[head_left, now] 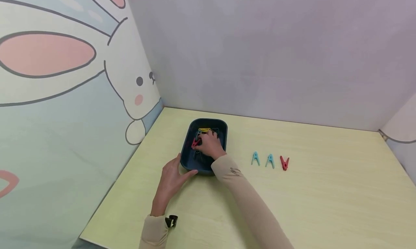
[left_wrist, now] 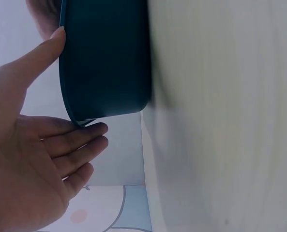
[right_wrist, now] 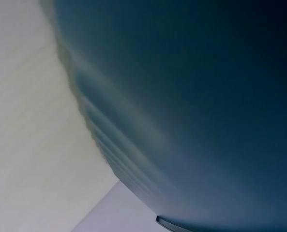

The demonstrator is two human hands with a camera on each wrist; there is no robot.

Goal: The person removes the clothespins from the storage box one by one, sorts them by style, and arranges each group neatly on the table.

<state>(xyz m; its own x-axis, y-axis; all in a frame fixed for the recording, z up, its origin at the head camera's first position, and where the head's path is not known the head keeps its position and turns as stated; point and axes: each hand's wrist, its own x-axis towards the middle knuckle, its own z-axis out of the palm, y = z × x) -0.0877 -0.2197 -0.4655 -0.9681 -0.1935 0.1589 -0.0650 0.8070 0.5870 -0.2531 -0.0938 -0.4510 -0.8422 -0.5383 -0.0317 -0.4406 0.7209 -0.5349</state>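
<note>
A dark blue bin [head_left: 203,171] with several clothespins in it stands at the left back of the table. My right hand [head_left: 211,145] reaches into it, fingers curled, and pinches a red clothespin [head_left: 195,143]. A yellow clothespin [head_left: 204,130] lies just beyond the fingertips. At the bin's near left corner, my left hand [head_left: 171,177] touches the rim with thumb and fingers spread. The left wrist view shows that hand [left_wrist: 41,159] with long, relaxed fingers beside the bin wall [left_wrist: 104,58]. In the right wrist view the bin's side [right_wrist: 182,121] hides the right hand.
Two light blue clothespins [head_left: 255,158] [head_left: 270,161] and a red clothespin [head_left: 284,163] lie in a row on the pale table [head_left: 325,191], right of the bin. Behind is a grey wall [head_left: 260,61]; on the left, a wall panel [head_left: 65,140] bears a rabbit drawing.
</note>
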